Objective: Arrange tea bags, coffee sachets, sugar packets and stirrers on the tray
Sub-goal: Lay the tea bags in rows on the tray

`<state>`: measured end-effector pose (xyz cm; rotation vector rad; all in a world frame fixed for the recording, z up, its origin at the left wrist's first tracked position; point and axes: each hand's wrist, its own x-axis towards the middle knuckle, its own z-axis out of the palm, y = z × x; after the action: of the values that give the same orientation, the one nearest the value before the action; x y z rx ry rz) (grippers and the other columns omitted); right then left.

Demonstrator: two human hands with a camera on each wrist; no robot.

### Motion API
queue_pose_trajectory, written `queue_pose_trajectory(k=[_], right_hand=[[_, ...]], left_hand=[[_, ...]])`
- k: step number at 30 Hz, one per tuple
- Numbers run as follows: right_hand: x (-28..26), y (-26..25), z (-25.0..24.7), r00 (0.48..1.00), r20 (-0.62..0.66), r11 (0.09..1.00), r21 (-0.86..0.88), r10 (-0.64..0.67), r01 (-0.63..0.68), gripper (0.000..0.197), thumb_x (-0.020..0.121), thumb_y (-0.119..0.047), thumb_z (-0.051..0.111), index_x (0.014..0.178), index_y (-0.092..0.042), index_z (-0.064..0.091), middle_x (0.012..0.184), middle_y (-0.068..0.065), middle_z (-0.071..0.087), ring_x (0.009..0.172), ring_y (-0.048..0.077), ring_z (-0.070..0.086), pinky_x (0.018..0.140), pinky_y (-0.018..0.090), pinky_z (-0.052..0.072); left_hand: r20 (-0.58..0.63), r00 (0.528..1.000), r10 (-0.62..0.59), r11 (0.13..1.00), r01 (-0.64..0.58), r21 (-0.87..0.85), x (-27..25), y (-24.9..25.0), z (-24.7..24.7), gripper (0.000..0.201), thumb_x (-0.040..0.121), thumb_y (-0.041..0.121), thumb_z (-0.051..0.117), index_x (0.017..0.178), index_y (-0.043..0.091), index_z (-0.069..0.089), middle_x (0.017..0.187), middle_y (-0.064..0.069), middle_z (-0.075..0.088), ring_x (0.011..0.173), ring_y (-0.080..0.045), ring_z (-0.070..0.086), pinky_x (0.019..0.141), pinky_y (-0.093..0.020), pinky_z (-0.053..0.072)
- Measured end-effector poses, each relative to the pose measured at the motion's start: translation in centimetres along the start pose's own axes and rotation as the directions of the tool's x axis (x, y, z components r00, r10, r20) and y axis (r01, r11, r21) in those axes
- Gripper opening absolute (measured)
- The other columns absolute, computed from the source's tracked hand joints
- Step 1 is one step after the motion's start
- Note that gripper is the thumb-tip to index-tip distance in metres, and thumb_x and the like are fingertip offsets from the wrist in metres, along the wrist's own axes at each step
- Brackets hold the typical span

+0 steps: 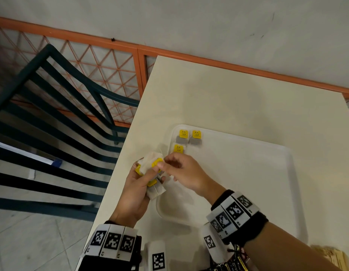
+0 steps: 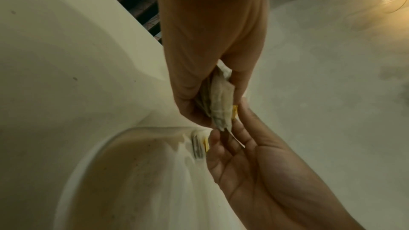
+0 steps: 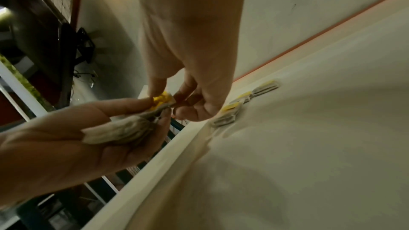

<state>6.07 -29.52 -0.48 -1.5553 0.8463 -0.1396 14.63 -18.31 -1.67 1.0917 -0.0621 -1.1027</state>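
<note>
Three tea bags (image 1: 183, 136) sat on tray (image 1: 248, 173); left hand (image 1: 134, 192) clutched a bunch (image 1: 150, 165), right hand (image 1: 181, 171) pinched one tag (sachets, sugar, stirrers unplaced).

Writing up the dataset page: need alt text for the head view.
Left hand holds a bunch of tea bags while the right hand pinches a yellow tag; three tea bags lie on the white tray.
</note>
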Motion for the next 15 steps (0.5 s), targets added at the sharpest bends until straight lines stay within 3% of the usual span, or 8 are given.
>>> queue_pose_trajectory(k=[2,6,8,10,13,15], right_hand=[[-0.2,0.1,0.2,1.000,0.007,0.996,0.094,-0.005,0.004,0.007,0.086,-0.017,0.064,0.084,-0.014,0.058,0.074,-0.002,0.060,0.062,0.005,0.054,0.052,0.013,0.044],[-0.4,-0.1,-0.5,0.999,-0.003,0.984,0.174,0.033,-0.032,0.006,0.087,-0.009,0.061,0.089,-0.008,0.055,0.075,0.004,0.060,0.059,0.005,0.057,0.055,0.014,0.048],[-0.6,-0.1,-1.0,0.999,0.011,0.981,0.187,0.040,-0.042,0.006,0.088,-0.007,0.060,0.090,-0.006,0.055,0.073,0.003,0.060,0.053,0.001,0.058,0.054,0.014,0.048],[-0.8,0.0,-1.5,0.999,0.016,0.974,0.224,0.040,-0.042,0.006,0.087,-0.007,0.061,0.091,-0.007,0.056,0.075,0.003,0.061,0.054,0.002,0.058,0.056,0.014,0.050],[-1.5,0.3,-1.8,0.996,0.074,0.964,0.260,0.039,-0.057,0.015,0.085,-0.008,0.064,0.099,-0.008,0.060,0.080,0.003,0.062,0.065,0.006,0.059,0.062,0.016,0.050],[-2.0,0.5,-1.7,0.993,0.111,0.968,0.239,0.046,-0.072,0.016,0.085,-0.007,0.063,0.102,-0.007,0.062,0.081,0.003,0.061,0.069,0.008,0.057,0.063,0.015,0.050]], left_hand=[[-0.006,1.000,-0.014,1.000,0.014,0.007,0.0,0.0,0.1,0.039,0.083,0.013,0.060,0.121,0.009,0.054,0.103,-0.012,0.068,0.092,-0.024,0.067,0.077,-0.036,0.056],[0.009,0.999,-0.052,0.998,0.052,0.018,-0.1,0.2,0.1,0.048,0.080,0.027,0.064,0.122,0.005,0.053,0.092,-0.015,0.065,0.079,-0.026,0.055,0.070,-0.033,0.037],[-0.024,0.999,-0.032,0.999,0.033,0.024,-0.1,0.0,-0.1,0.038,0.086,0.018,0.060,0.121,0.006,0.054,0.093,-0.013,0.066,0.077,-0.023,0.061,0.065,-0.031,0.049],[-0.031,0.999,-0.030,0.999,0.032,0.043,-0.2,-0.1,-0.1,0.041,0.086,0.012,0.056,0.125,0.004,0.050,0.097,-0.014,0.065,0.079,-0.021,0.066,0.068,-0.033,0.056],[-0.035,0.999,-0.031,0.999,0.032,0.031,-0.3,-0.3,0.2,0.050,0.080,0.010,0.059,0.128,0.004,0.048,0.118,-0.021,0.061,0.105,-0.032,0.063,0.091,-0.049,0.051],[-0.045,0.999,-0.021,0.999,0.022,0.029,-0.2,-0.5,0.6,0.048,0.080,0.008,0.059,0.127,0.004,0.048,0.119,-0.020,0.061,0.106,-0.032,0.062,0.088,-0.044,0.053]])
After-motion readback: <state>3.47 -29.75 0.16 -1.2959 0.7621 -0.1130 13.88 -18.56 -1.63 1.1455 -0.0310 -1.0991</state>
